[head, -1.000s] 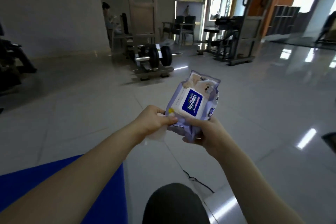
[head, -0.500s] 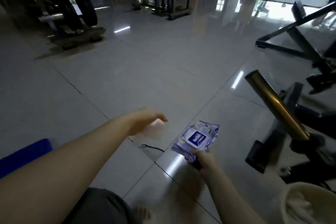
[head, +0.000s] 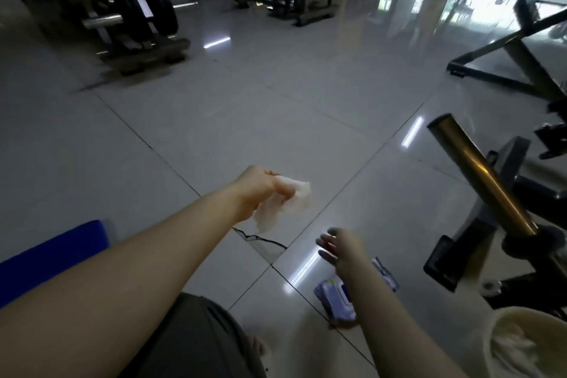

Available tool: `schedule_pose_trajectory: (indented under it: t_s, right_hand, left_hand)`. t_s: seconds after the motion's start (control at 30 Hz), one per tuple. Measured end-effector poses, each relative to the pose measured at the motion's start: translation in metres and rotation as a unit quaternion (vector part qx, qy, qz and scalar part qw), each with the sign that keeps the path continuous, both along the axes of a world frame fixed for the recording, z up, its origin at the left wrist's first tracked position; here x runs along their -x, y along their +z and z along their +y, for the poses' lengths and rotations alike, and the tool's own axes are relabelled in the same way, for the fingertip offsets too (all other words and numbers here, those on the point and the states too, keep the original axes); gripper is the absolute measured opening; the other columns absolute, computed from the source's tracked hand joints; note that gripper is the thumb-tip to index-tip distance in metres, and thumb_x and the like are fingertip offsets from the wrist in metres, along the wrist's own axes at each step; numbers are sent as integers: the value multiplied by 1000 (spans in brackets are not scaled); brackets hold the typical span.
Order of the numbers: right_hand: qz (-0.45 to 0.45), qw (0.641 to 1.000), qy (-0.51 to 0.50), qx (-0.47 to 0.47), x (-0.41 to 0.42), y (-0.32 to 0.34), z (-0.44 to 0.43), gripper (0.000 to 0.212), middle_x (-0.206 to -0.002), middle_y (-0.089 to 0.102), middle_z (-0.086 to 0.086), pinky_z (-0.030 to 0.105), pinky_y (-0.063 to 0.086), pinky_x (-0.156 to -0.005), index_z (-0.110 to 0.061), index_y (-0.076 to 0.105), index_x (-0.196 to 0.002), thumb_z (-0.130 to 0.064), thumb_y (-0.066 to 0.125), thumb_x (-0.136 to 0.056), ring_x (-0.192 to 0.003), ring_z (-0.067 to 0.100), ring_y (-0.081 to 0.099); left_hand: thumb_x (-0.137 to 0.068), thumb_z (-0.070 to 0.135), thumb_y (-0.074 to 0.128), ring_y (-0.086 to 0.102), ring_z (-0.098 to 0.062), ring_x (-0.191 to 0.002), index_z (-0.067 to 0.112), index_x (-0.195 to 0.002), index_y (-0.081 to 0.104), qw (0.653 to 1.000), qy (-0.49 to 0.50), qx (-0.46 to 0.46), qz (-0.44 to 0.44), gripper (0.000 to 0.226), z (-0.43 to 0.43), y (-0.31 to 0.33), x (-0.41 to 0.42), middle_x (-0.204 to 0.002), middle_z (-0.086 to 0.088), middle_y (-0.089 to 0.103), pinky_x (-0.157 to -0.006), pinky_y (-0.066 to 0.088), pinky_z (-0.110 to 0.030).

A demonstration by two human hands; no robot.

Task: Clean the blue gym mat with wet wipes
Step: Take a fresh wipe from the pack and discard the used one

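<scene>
My left hand point(head: 260, 190) is stretched out over the tiled floor and pinches a white wet wipe point(head: 291, 201) that hangs crumpled from its fingers. My right hand point(head: 340, 250) hovers open with fingers spread, just above the purple wet wipe pack point(head: 337, 298), which lies flat on the floor partly behind my right forearm. A corner of the blue gym mat point(head: 55, 250) shows at the left edge, mostly hidden by my left arm.
A gym machine with a brass-coloured bar point(head: 478, 175) stands close on the right. A white bin point(head: 527, 344) with used tissue sits at the bottom right. A weight rack with plates point(head: 138, 18) stands at the far left. My knee point(head: 196, 337) is at the bottom.
My right hand has put the wipe pack down on the floor and let go. My left hand moved forward and right with the pulled-out wipe.
</scene>
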State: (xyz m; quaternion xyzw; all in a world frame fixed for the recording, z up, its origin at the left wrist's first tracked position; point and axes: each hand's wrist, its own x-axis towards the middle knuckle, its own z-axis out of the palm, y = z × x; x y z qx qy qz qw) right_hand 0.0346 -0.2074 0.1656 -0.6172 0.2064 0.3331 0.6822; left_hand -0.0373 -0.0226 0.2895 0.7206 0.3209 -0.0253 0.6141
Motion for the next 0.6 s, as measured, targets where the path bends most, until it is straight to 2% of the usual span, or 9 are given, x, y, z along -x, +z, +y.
schedule_pose_trajectory:
  t_s: [0.07,0.17,0.2,0.27,0.37,0.5,0.6]
  right_hand:
    - [-88,987,86,-99,-1,65,36,33,-94,70,20,43,60,-77,4,60,-122,-19,59,-98,-82,33,73]
    - [-204,934,236,-175,21,149,77,38,-93,74,17,43,62,-71,-6,69,-111,-39,68,-92,-88,34,75]
    - [-234,915,277,-176,28,167,83,35,-95,74,18,40,61,-69,-7,71,-109,-37,72,-90,-87,34,75]
    - [-289,877,344,-168,49,199,105,24,-91,73,18,34,58,-65,-3,72,-106,-19,71,-88,-75,28,72]
    - [-332,840,408,-132,77,222,140,17,-83,68,15,32,55,-61,2,71,-104,2,66,-88,-67,22,62]
    - [-334,763,534,-144,106,237,179,16,-87,67,13,31,54,-63,5,70,-105,3,63,-91,-76,24,61]
    - [-327,700,612,-167,130,242,208,20,-89,69,10,31,58,-69,-4,74,-95,7,58,-92,-83,22,66]
  left_hand:
    - [-79,18,83,68,-22,-83,7,-102,74,997,49,8,-61,27,12,19,10,-90,-5,74,-63,50,-28]
    - [-83,28,82,71,-21,-80,9,-101,74,984,108,10,-144,28,36,56,45,-89,-3,77,-61,52,-28]
    - [-83,30,82,73,-21,-80,10,-103,74,981,112,14,-159,30,40,65,55,-92,-4,77,-61,54,-30]
    - [-84,26,81,75,-22,-83,10,-107,74,973,133,32,-184,29,58,84,88,-98,-7,78,-63,58,-32]
    - [-88,16,76,73,-26,-96,12,-113,72,970,144,42,-194,26,86,107,150,-109,-10,75,-72,60,-35]
    - [-85,9,76,71,-31,-105,9,-127,65,977,115,76,-163,43,117,120,239,-123,-15,68,-78,60,-37]
    - [-83,13,77,71,-27,-105,4,-129,61,987,56,98,-118,50,129,115,304,-117,-12,73,-82,59,-33]
